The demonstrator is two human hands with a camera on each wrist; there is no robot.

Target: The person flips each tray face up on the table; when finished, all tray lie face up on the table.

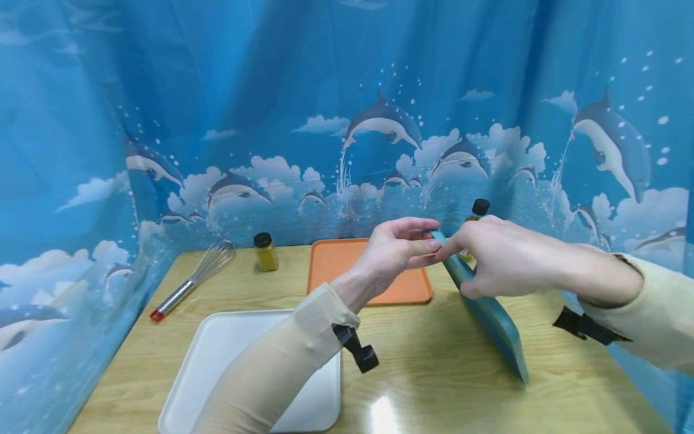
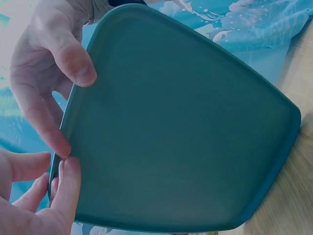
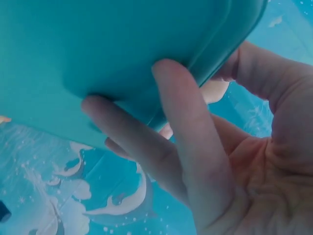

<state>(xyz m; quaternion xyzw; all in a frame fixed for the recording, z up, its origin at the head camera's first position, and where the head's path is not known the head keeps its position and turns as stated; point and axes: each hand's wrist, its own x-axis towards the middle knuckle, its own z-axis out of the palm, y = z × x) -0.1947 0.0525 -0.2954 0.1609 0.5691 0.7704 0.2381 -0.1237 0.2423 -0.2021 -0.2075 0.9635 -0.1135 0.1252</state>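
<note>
A teal rectangular tray [image 1: 496, 325] stands tilted on edge at the right side of the table, held by both hands. My left hand [image 1: 393, 256] pinches its far upper corner between thumb and fingers. Along the same upper edge, my right hand [image 1: 504, 256] grips the rim; its thumb lies on the inner face in the left wrist view. Fingers of that hand [image 3: 195, 147] spread over the other face in the right wrist view. Whether the tray's lower edge touches the table, I cannot tell. Behind it, partly hidden, is a black-capped bottle [image 1: 480, 207].
An orange tray [image 1: 336, 259] lies at the back middle. A white tray [image 1: 217, 349] sits at the front left, partly under my left forearm. Farther left are a whisk [image 1: 187, 288] and a yellow jar with a black lid [image 1: 266, 253]. A dolphin-print curtain [image 1: 303, 138] surrounds the table.
</note>
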